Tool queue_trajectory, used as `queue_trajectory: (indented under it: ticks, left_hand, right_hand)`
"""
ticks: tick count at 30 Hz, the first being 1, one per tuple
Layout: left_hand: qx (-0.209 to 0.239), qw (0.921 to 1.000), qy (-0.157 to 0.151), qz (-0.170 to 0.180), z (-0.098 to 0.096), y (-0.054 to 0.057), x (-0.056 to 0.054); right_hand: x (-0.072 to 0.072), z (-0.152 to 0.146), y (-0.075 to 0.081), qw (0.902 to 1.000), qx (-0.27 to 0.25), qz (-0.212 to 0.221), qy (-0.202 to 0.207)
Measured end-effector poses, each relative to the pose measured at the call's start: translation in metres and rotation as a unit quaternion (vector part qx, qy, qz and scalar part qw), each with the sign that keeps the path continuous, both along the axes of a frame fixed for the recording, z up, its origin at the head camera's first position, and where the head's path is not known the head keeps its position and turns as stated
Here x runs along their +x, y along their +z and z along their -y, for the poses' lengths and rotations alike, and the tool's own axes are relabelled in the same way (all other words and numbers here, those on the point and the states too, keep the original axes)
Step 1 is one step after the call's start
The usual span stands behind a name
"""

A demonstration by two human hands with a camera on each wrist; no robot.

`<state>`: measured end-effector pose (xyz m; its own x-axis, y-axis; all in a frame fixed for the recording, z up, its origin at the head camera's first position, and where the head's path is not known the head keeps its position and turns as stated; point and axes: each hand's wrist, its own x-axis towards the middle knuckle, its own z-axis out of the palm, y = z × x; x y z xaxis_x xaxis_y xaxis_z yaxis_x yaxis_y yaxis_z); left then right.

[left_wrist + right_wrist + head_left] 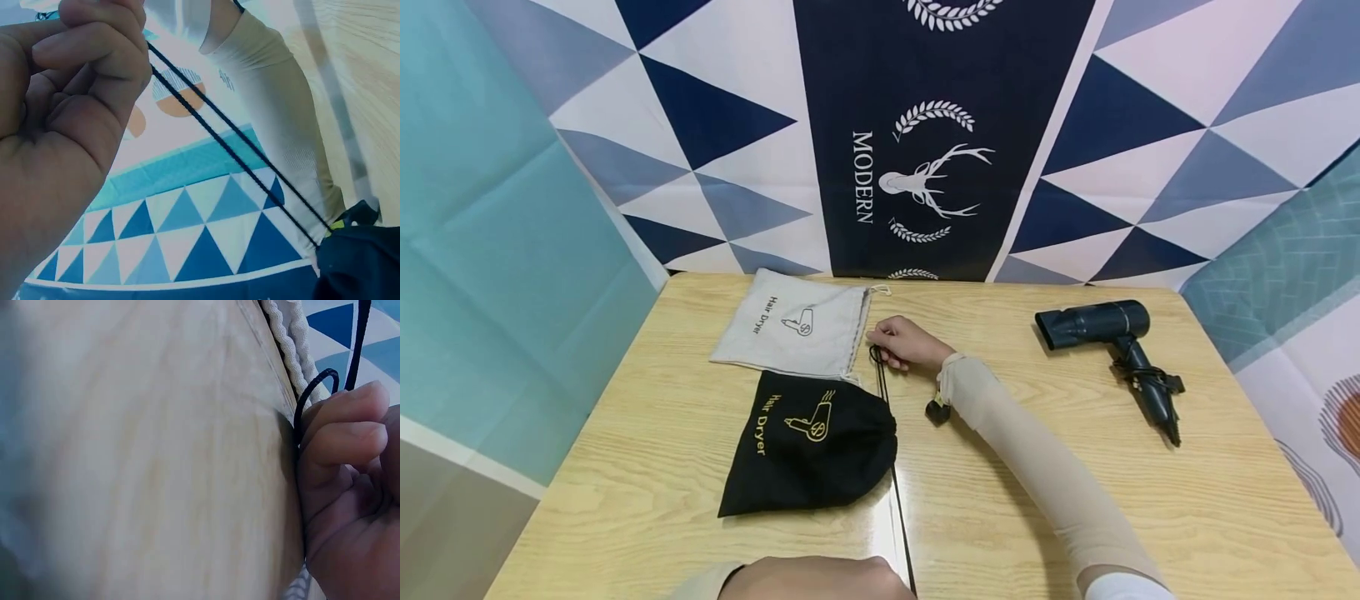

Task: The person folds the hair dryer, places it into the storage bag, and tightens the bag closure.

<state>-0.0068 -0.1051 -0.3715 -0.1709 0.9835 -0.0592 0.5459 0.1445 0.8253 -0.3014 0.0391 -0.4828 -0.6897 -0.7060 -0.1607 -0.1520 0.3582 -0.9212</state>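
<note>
A black drawstring pouch printed with a yellow hair dryer lies flat on the table, its neck gathered. Black drawstrings run from both sides of that neck. At the far side my right hand pinches one looped string between curled fingers. My left hand, at the near edge of the head view, grips the other string and stretches it taut in two lines, as the left wrist view shows. What is inside the pouch stays hidden.
A grey drawstring pouch lies beyond the black one, touching it. To the right rests a black hair dryer, its cable bundled around the handle. The wooden table meets a patterned cloth backdrop behind.
</note>
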Motion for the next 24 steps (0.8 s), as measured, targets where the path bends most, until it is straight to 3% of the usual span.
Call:
queue_trajectory:
  ticks: [2,4,7,10,12,15,20,24]
  left_hand:
    - [-0.021,0.9986,0.013,0.046,0.001,-0.001,0.002]
    - [-0.022,0.9991,0.019,0.031,0.000,-0.001,0.003]
    - [0.003,0.9974,0.008,-0.071,-0.002,0.000,0.002]
    - [-0.009,0.9821,0.025,-0.186,-0.003,0.005,0.000]
    - [-0.038,0.9708,0.055,-0.230,0.001,0.009,-0.003]
    - [-0.078,0.9572,0.122,-0.251,0.011,0.015,-0.010]
    - [-0.053,0.9292,0.237,-0.278,0.033,0.024,-0.025]
    - [-0.048,0.9080,0.316,-0.271,0.049,0.027,-0.040]
  right_hand:
    - [0.001,0.001,0.000,1.0000,-0.002,-0.001,-0.002]
    - [0.002,0.001,0.000,1.0000,-0.004,0.001,-0.006]
    - [0.006,-0.002,0.001,0.9998,-0.006,0.015,-0.012]
    - [0.009,-0.009,0.007,0.9998,-0.004,0.012,-0.013]
    - [0.013,-0.012,0.015,0.9998,0.005,-0.014,-0.014]
    - [0.021,-0.012,0.029,0.9965,0.009,-0.081,-0.020]
    - [0.044,-0.002,0.055,0.9789,-0.016,-0.201,-0.031]
    - [0.068,0.009,0.075,0.9705,-0.057,-0.234,-0.014]
